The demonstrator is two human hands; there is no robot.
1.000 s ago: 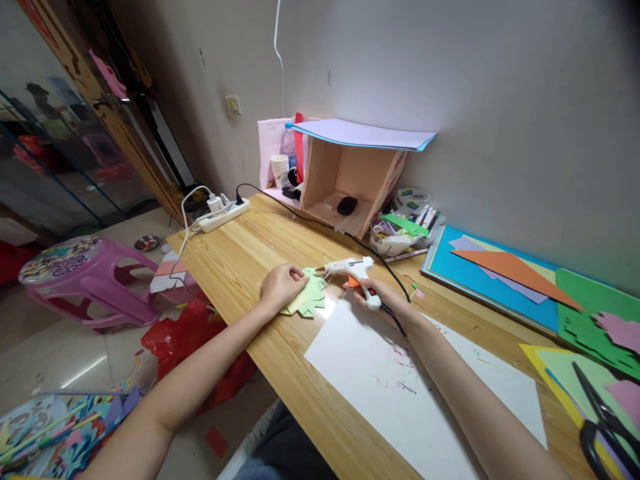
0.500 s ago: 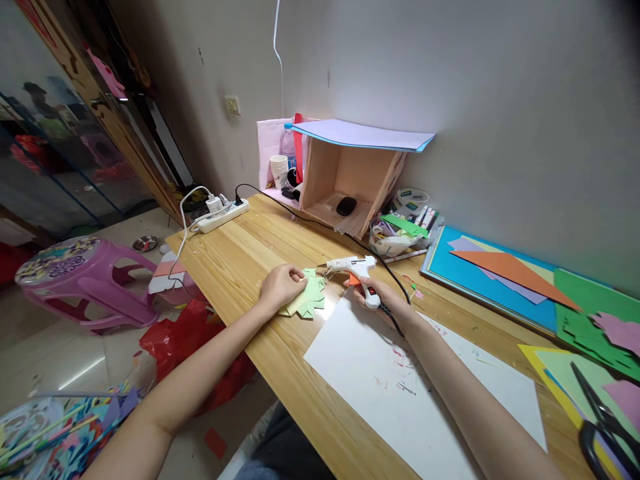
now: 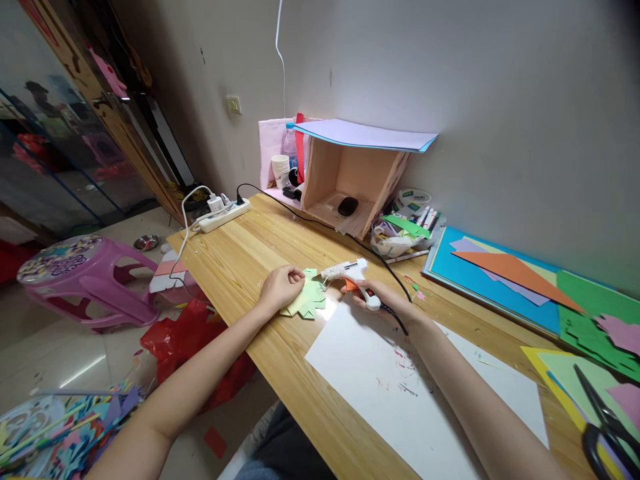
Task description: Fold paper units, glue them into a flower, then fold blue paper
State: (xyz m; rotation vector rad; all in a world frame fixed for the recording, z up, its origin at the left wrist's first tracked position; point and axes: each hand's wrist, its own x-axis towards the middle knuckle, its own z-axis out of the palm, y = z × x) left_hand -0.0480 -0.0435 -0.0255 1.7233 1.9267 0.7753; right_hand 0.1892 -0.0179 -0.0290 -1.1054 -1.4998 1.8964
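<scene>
Glue gun (image 3: 353, 269) near green paper (image 3: 311, 299)

Matt lt-green spiky paper cutout (image 3: 313, 298), smooth white-and-orange plastic glue gun (image 3: 353, 269), pale-brown wood-grain tabletop (image 3: 235, 257) w/ slight sheen.
Rect. white paper sheet (image 3: 370, 387): matt, smudged. Pink plastic stool (image 3: 93, 285): smooth, semi-gloss. Crumpled red plastic bag (image 3: 175, 333): thin, v. glossy. Sm. round silver metal bowl (image 3: 145, 248): shiny. Black-handled scissors (image 3: 595, 399): plastic-look grips, dk metal blades. Grey wall (image 3: 490, 147): matt, few scuffs. Pale floor tiles (image 3: 75, 353): glossy, reflect light.
</scene>
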